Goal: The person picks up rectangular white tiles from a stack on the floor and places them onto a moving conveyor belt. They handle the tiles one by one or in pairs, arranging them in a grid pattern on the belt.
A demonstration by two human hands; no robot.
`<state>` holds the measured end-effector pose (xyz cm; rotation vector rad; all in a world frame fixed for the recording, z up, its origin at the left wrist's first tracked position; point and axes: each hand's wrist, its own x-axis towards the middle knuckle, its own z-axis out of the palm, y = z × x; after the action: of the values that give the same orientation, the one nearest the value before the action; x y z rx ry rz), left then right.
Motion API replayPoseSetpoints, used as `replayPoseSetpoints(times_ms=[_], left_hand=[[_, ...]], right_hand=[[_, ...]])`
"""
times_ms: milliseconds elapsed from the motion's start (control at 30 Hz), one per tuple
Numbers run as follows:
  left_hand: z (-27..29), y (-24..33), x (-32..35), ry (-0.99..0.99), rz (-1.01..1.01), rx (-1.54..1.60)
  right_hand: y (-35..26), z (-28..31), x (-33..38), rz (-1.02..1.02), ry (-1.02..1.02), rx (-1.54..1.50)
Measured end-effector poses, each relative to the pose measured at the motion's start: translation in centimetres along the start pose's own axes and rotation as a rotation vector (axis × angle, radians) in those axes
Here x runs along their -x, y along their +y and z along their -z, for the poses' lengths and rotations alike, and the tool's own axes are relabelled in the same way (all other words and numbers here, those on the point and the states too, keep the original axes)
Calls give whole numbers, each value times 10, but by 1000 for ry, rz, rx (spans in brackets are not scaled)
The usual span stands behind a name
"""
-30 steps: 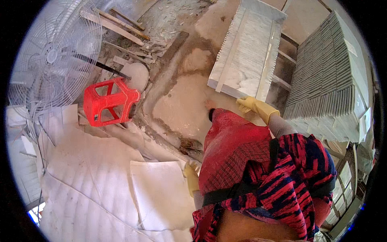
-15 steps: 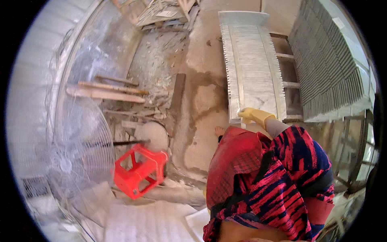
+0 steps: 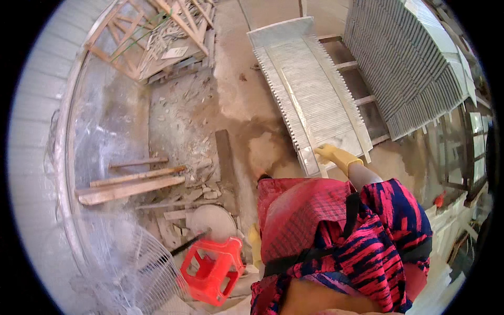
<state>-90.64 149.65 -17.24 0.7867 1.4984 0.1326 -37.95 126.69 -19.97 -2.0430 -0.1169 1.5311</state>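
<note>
Yellow-gloved right hand [image 3: 336, 156] grasps the lower edge of the pale slab stack [image 3: 310, 94], centre-right of frame; best lifted squarely, fingers clear. Left hand [image 3: 255, 242], lower centre: grip indiscernible.

Yellow rubber glove [image 3: 336, 156] on the right hand, matt and a little dusty; it rests on a pale stone slab [image 3: 315, 100], smooth-faced with a dull sheen; grey tiles [image 3: 415, 68] stacked beside it, matt and ribbed at the edges; the stool [image 3: 212, 269] is glossy red plastic; rough bare wooden planks [image 3: 131, 184]; dusty concrete floor [image 3: 247, 89]; patterned cloth dress [image 3: 367, 236].
</note>
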Motion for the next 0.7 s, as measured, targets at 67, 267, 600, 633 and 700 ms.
replayPoseSetpoints(times_ms=[67, 267, 600, 633, 700], left_hand=[[-11, 32, -38, -48, 6, -56], [-25, 153, -140, -124, -24, -231], [-176, 439, -351, -315, -73, -392], [-208, 459, -351, -351, -105, -471], [-255, 493, -351, -407, -166, -568]], right_hand=[[33, 19, -1, -76, 117, -66], [40, 21, -10, -187, 214, -175], [-189, 43, -23, -74, 307, -611], [-203, 48, -13, -42, 324, -672], [-213, 48, -2, -26, 335, -717]])
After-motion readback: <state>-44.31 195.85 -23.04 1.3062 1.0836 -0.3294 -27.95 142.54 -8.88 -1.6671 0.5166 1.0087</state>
